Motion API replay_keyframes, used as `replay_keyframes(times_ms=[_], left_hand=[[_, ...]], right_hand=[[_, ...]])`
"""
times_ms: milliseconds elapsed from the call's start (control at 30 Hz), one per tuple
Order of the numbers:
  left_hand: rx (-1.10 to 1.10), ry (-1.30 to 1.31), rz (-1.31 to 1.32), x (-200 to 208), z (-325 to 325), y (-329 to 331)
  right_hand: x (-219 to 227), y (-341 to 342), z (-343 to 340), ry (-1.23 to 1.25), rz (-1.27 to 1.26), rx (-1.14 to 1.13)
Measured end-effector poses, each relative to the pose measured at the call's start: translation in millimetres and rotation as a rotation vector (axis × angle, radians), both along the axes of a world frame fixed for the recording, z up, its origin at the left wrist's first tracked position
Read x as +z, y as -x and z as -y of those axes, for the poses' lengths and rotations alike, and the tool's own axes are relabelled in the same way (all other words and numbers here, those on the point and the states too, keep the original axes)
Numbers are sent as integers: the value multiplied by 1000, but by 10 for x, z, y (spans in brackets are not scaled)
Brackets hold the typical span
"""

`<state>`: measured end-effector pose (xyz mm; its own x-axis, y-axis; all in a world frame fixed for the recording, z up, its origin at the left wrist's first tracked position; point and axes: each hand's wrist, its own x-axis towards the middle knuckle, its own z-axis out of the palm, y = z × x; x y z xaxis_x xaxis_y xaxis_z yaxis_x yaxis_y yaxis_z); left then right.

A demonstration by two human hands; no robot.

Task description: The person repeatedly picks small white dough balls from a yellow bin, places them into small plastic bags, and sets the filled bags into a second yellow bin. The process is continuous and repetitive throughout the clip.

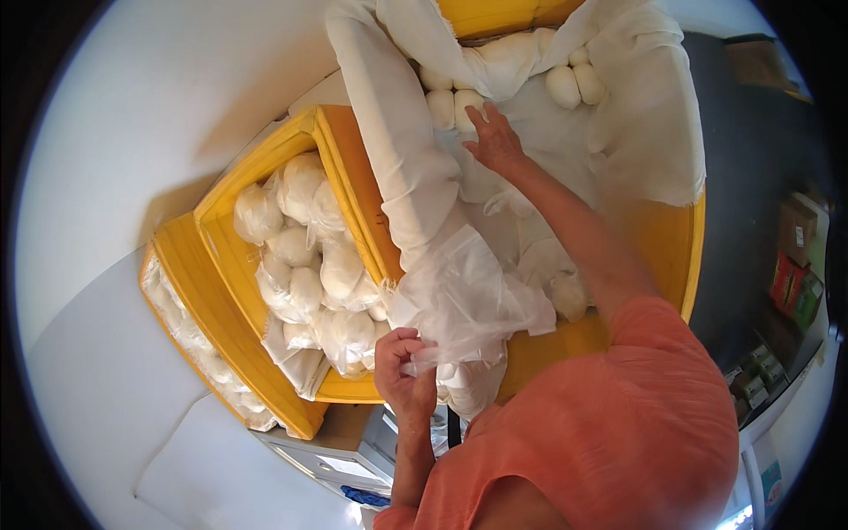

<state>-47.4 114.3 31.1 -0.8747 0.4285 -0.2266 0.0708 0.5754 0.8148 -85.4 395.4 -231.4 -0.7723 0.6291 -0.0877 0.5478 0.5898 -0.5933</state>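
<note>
My left hand (406,375) is closed on the gathered edge of a thin clear plastic bag (464,296), which spreads out limp over the near side of the cloth. My right hand (496,140) stretches into the cloth-lined yellow crate with its fingers apart. Its fingertips are at a white round bun (468,108), perhaps touching it. More buns (574,87) sit against the cloth at the far right of that crate. The white cloth (389,124) hangs over the crate's sides. Near my right forearm lie some bagged buns (565,283), partly hidden by the arm.
Left of the cloth-lined crate stands a tilted yellow crate (349,177) with several bags of buns (305,256). Another yellow crate (234,327) beside it also holds bagged buns. A grey metal box (340,464) is below. Cartons (795,291) stand at the right edge.
</note>
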Motion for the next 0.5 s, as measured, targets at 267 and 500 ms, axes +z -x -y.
replay_keyframes(times_ms=[267,500], left_hand=[[186,7,-113,86,152,-55],[198,-80,9,233,144,100]], right_hand=[[-656,446,-124,-227,76,-16],[-106,-295,-52,-456,277,633]])
